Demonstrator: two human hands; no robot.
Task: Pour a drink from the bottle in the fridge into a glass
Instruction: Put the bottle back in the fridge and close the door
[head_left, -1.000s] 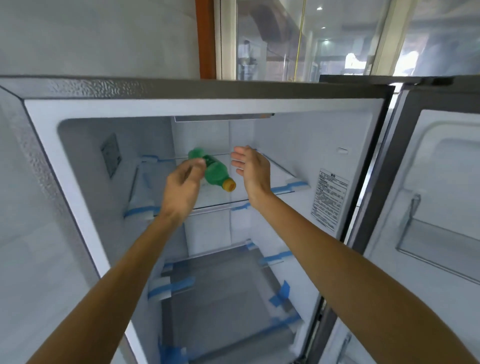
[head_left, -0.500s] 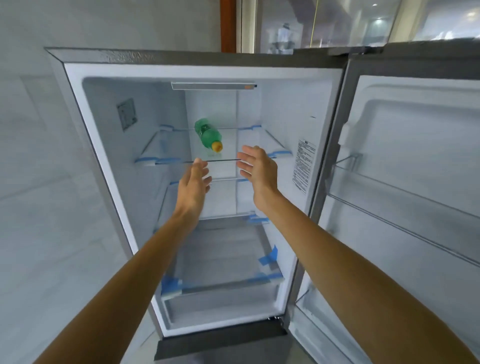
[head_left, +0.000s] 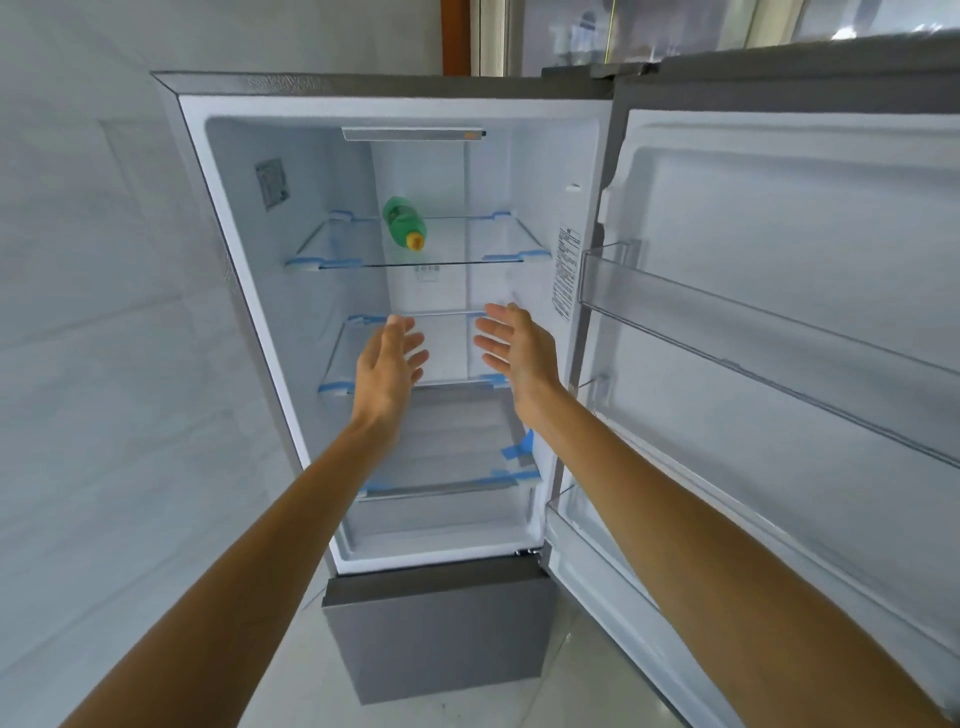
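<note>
Our left hand (head_left: 387, 371) and right hand (head_left: 519, 348) are released and empty, and the bottle (head_left: 403, 222), apparently lying sideways on the far top shelf (head_left: 457, 241), could roll off if nudged clumsily.

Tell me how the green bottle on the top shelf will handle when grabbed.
The green bottle lies on its side on the glass shelf, so a nudge would probably roll it. Small, seemingly plastic: likely light and tough.

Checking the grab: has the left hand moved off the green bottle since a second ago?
Yes. The left hand has dropped away from the green bottle, now well below the top glass shelf.
</note>
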